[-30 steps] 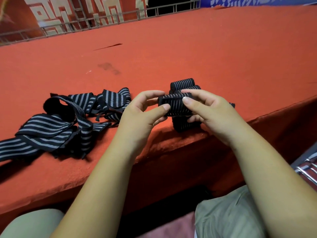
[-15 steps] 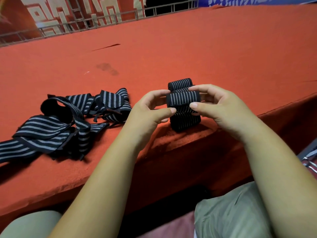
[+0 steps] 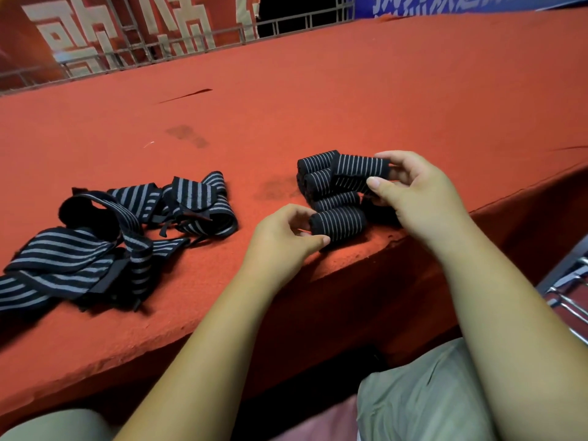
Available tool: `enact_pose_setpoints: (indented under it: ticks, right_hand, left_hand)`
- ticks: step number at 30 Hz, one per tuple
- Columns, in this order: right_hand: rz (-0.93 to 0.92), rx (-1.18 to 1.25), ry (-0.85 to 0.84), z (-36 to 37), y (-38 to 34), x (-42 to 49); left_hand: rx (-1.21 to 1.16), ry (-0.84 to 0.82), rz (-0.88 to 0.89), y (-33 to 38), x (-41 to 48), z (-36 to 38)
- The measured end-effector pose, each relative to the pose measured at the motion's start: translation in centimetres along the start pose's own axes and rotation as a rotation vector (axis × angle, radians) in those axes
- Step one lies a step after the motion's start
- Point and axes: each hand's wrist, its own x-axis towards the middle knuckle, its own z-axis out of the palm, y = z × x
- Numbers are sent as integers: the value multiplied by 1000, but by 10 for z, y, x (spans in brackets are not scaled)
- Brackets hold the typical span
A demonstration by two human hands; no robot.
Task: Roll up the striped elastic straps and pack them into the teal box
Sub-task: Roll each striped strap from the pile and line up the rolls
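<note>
My right hand [image 3: 423, 202] has a rolled strap [image 3: 359, 168] pinched by its right end, thumb below and fingers [image 3: 393, 158] curled over the top. The strap's long axis runs left to right, and its free end points away from my palm, over the stack of rolls [image 3: 318, 181] just left of those fingers. The next move depends on that: the stack sits directly under and beside the free end, so I judge a short lowering would seat it.

My left hand [image 3: 280, 243] is the nearer one to the front roll [image 3: 339, 224], which lies crosswise just right of its curled fingers at the tabletop [image 3: 350, 90] edge. The thumb tip touches the roll's near end, but I cannot tell whether that hand grips it. The loose straps [image 3: 127, 230] lie well left of both hands. I cannot see the teal box anywhere.
</note>
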Motion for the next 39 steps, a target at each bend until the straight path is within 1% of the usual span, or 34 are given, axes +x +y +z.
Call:
enact_pose_setpoints:
  ticks: [3,6,9,12,16,19,22,26,30,32,34,39]
  right_hand:
    - [1,-7,9,-3,2,2]
    - [-5,-1,-4,-4,5,4]
    - [-9,-16,-53,-5,8,6]
    - [-55,-126,-100,-2,13,9]
    - [-70,-267,-153,7,23,15]
    - [-104,-417,-138,8,27,19]
    - [-160,-580,-105,9,28,19]
    - [-172,-616,-57,10,28,17]
    - [-162,-598,-17,1,24,13]
    - [-151,-583,43,-7,23,11]
    - [-107,-621,74,-15,24,8]
    - [155,-826,-24,-21,31,5]
  left_hand:
    - [-51,-37,13,2,4,5]
    - [-32,-20,-5,2,10,14]
    - [-43,10,-33,1,14,21]
    - [-23,41,-34,-3,15,25]
    - [-77,65,-45,-9,13,25]
    - [-75,89,-11,-7,8,25]
    - [-82,114,90,-5,4,26]
    - [-49,113,183,-7,1,31]
    - [-50,108,163,-7,1,33]
    - [-56,114,150,-7,0,32]
    - [-60,121,133,-6,0,31]
    - [-100,107,114,-3,-3,29]
